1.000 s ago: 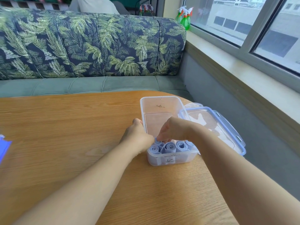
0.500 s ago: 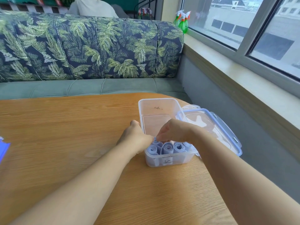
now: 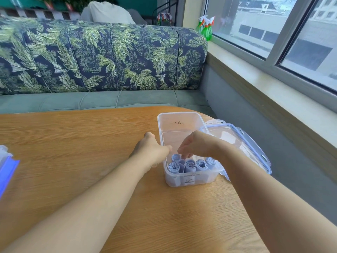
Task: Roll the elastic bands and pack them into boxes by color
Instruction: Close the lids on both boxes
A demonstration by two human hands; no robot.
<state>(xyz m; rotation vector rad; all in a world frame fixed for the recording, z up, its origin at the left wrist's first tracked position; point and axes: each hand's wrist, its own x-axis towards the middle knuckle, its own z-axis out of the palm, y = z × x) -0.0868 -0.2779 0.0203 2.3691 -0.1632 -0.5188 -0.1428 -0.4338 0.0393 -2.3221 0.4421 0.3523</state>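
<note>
A clear plastic box (image 3: pixel 198 179) stands on the wooden table (image 3: pixel 73 152). Its near end holds several rolled pale-blue elastic bands (image 3: pixel 190 166) standing on end in a row. One more blue roll (image 3: pixel 175 158) stands behind that row at the left. My right hand (image 3: pixel 197 145) hovers over the box, its fingertips pointing down onto this rear roll. At the box's left wall is my left hand (image 3: pixel 151 148), fingers curled over the rim with nothing seen in them. The far half of the box is bare.
The box's blue-rimmed lid (image 3: pixel 242 141) lies open-side up just right of it, near the table's right edge. Another blue-edged container part (image 3: pixel 7 172) shows at the far left edge. Behind the table are a leaf-patterned sofa (image 3: pixel 102 55) and, on the window sill, spray bottles (image 3: pixel 206 28).
My two hands, pressed together over the rear roll before, have drawn slightly apart. The right fingers have lifted and spread above the roll, which stays standing in the box.
</note>
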